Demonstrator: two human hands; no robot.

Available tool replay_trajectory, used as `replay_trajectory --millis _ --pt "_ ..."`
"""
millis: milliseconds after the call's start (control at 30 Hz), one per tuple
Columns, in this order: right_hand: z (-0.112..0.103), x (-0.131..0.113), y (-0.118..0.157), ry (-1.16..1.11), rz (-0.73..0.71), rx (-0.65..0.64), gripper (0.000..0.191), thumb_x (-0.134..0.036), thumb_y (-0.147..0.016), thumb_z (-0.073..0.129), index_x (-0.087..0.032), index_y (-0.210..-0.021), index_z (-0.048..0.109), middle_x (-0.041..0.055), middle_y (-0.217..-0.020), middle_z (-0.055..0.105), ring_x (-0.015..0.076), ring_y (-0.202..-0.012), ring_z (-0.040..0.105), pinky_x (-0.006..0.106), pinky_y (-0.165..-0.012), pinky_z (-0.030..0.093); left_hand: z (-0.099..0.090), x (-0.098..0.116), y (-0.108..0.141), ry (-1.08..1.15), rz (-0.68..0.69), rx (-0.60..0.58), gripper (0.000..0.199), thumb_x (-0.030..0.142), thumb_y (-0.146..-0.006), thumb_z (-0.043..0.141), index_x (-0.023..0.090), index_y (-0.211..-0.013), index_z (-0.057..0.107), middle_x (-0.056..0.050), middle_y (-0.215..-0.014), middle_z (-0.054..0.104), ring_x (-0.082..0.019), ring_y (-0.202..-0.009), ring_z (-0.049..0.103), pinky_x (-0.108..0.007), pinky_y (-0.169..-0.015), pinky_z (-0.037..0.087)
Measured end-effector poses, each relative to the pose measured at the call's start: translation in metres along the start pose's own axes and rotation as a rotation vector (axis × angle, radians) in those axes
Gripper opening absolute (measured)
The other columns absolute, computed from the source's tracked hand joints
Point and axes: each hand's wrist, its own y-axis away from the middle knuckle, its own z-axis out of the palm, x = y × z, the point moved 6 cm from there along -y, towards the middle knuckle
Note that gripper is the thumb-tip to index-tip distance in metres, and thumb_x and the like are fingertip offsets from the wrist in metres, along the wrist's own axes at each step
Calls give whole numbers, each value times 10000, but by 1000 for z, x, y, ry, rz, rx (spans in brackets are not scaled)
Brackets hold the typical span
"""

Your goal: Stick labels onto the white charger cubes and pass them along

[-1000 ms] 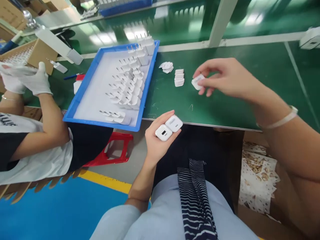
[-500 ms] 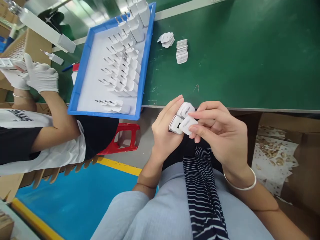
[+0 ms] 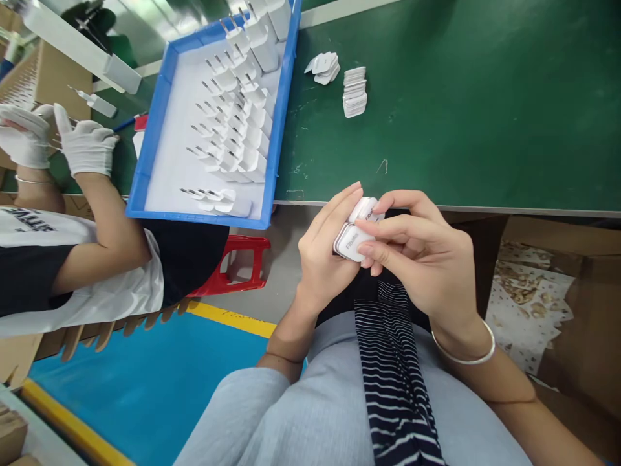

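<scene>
Two white plug adapters lie side by side in my left hand (image 3: pixel 324 252), its fingers wrapped round them. The nearer adapter (image 3: pixel 353 243) has a white printed cover flat on its end face. My right hand (image 3: pixel 422 252) pinches the edge of that cover between thumb and forefinger. Its other fingers curl beside the farther adapter (image 3: pixel 365 208), which also shows a printed face. On the green table lie a stack of thin white pieces (image 3: pixel 354 92) and a looser pile of them (image 3: pixel 324 67).
A blue tray (image 3: pixel 158 123) at the left holds rows of white adapters with pins. Beyond it, a person's white-gloved hands (image 3: pixel 90 145) work. A red stool (image 3: pixel 250 262) stands under the table edge, and an open cardboard box (image 3: pixel 592 310) is at the lower right.
The cover in my right hand has moved from a tilted position, with a dark slot showing, to flat over the nearer adapter's end. The other person's gloved hands have moved apart.
</scene>
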Motion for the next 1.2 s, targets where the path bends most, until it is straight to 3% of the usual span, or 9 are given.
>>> replay_trajectory --millis 267,467,1033,1200 --pt "2 1 0 -13 63 -13 170 -173 -827 798 -280 -957 782 45 -1161 601 118 -633 693 297 -494 659 0 0 3 -11 -30 -21 373 326 -972 623 247 -1336 629 -58 -1383 680 -265 -1289 651 -439 -1096 567" --pt "0 3 -1 -88 148 6 425 -106 -760 824 -303 -1110 686 18 -1120 593 97 -598 679 246 -452 600 0 3 1 4 6 -45 370 288 -959 638 247 -1327 645 -62 -1377 683 -259 -1267 663 -414 -1078 578" --pt "0 3 -2 -78 180 -21 360 -169 -778 822 -272 -1074 646 16 -1103 562 78 -559 640 261 -429 577 4 4 5 -7 -2 -48 363 304 -976 611 253 -1335 637 -49 -1381 681 -259 -1272 661 -422 -1077 585" --pt "-2 6 0 -21 165 12 387 -182 -762 842 -296 -1075 644 12 -1099 554 56 -504 571 262 -376 501 6 1 5 135 -33 -39 343 247 -959 640 240 -1301 668 -57 -1347 700 -254 -1256 670 -415 -1076 583"
